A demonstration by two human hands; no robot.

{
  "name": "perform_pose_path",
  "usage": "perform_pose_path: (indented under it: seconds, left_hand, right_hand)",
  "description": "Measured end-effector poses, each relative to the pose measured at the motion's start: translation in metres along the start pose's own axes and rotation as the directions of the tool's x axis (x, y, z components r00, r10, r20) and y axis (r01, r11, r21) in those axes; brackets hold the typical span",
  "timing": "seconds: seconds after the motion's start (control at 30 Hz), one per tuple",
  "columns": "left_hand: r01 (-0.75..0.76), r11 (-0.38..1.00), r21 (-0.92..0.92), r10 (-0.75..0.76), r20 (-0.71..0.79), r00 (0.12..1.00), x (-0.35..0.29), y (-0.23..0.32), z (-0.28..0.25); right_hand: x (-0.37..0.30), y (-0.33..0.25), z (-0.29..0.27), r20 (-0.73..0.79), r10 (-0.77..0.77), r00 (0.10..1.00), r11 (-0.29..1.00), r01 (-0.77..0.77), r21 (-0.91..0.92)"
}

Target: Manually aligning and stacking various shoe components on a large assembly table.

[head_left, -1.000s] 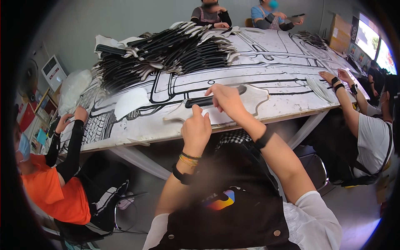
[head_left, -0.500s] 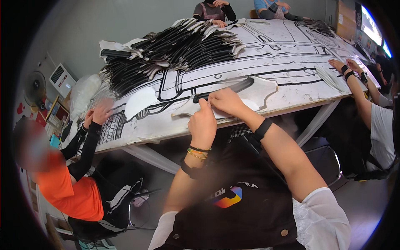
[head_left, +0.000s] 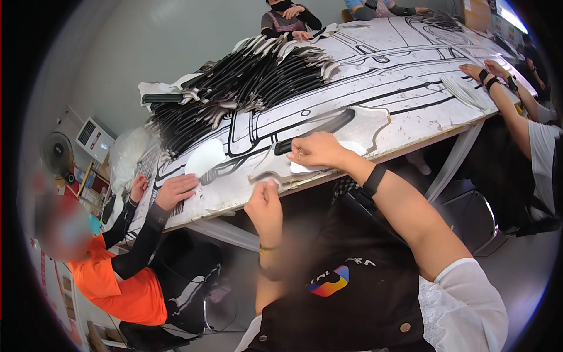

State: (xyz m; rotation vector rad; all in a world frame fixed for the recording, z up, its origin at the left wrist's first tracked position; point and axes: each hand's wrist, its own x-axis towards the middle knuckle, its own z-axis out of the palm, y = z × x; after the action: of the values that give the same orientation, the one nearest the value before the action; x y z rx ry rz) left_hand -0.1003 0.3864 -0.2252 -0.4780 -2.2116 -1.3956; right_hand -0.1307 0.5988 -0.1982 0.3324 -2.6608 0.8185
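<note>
A flat white shaped piece with a dark curved band (head_left: 337, 124) lies in front of me at the table's near edge. My right hand (head_left: 319, 151) is closed over it, thumb and fingers pinched together beside the band's left end; what they grip is hidden. Below that hand, a smooth white sheet (head_left: 302, 168) partly shows. My left hand (head_left: 265, 206) is raised just off the table edge, apart from my right, with its fingers closed. Something small and whitish shows at its fingertips, too blurred to name.
A large heap of black-and-white pieces (head_left: 252, 73) covers the table's far left. A rounded white sheet (head_left: 205, 157) lies near an orange-shirted co-worker's hand (head_left: 176, 190). Thin white strips (head_left: 463, 92) lie toward a co-worker at right. Two more people sit across the table (head_left: 404, 85).
My left hand has moved away from my right, down and left, off the piece. My right hand stays over it. The co-worker at left now reaches a hand to the rounded white sheet.
</note>
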Motion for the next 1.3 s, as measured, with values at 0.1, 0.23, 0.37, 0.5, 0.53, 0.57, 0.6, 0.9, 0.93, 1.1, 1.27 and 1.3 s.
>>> perform_pose_path:
  seconds: [0.1,0.23,0.37,0.5,0.53,0.57,0.6,0.9,0.93,1.1,1.27,1.3]
  left_hand:
    - [0.136,0.99,0.029,-0.139,0.09,0.986,-0.008,0.004,-0.005]
    - [0.514,0.718,-0.47,-0.371,0.367,0.853,-0.01,0.016,0.002]
    - [0.569,0.688,-0.449,-0.365,0.463,0.807,0.002,0.02,0.013]
    - [0.485,0.835,-0.259,-0.374,0.378,0.847,0.004,0.027,0.015]
    - [0.46,0.859,-0.224,-0.366,0.358,0.859,0.003,0.026,0.014]
    - [0.494,0.819,-0.291,-0.378,0.374,0.847,0.003,0.018,0.014]
    - [0.5,0.814,-0.294,-0.384,0.373,0.844,0.002,0.017,0.014]
    - [0.486,0.822,-0.298,-0.358,0.393,0.847,0.003,0.014,0.01]
    - [0.493,0.822,-0.284,-0.358,0.416,0.836,0.004,0.015,0.009]
    - [0.454,0.831,-0.321,-0.296,0.435,0.85,0.002,0.004,0.01]
    - [0.442,0.832,-0.336,-0.271,0.448,0.852,0.001,-0.001,0.009]
    - [0.426,0.838,-0.341,-0.253,0.448,0.857,0.001,-0.002,0.009]
  right_hand:
    - [0.0,0.002,0.001,-0.007,0.003,1.0,1.0,-0.003,0.004]
    - [-0.001,0.003,0.003,-0.02,-0.01,1.0,1.0,0.01,0.007]
    - [0.0,0.002,0.005,-0.038,-0.032,0.999,0.999,0.032,0.011]
    - [-0.004,-0.005,-0.001,0.017,-0.043,0.999,0.999,0.043,-0.009]
    - [-0.005,-0.008,-0.002,0.026,-0.042,0.999,0.999,0.042,-0.008]
    - [-0.006,-0.013,-0.002,0.033,-0.059,0.998,0.996,0.061,-0.062]
    - [-0.006,-0.015,-0.002,0.041,-0.077,0.996,0.99,0.081,-0.119]
    - [-0.003,-0.007,0.014,-0.095,-0.154,0.983,0.978,0.138,-0.153]
    - [-0.003,-0.008,0.014,-0.093,-0.161,0.983,0.975,0.144,-0.168]
    - [-0.006,-0.015,0.017,-0.088,-0.202,0.976,0.951,0.174,-0.255]
    - [-0.008,-0.019,0.021,-0.207,-0.274,0.939,0.924,0.198,-0.327]
    - [-0.008,-0.017,0.024,-0.21,-0.271,0.939,0.923,0.192,-0.332]
